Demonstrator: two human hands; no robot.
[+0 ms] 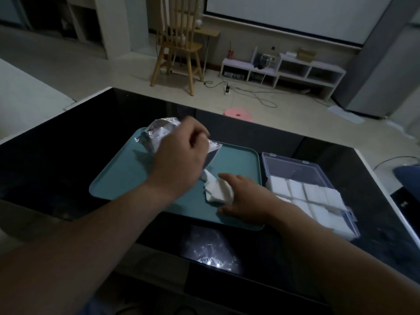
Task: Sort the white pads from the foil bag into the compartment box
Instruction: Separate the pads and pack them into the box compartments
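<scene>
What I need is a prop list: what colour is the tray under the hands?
Teal, a muted blue-green. The tray shows best in the head view.

Dim, underexposed light; the black table (56, 160) goes nearly featureless left of the left hand (179, 153). A speckled glare shines on the table nearer than the right hand (247, 198). Left-hand fingers (196, 128) smear with motion; the foil bag (156, 133) there glints, white pads (218, 189) look soft. Table edges bow.
</scene>
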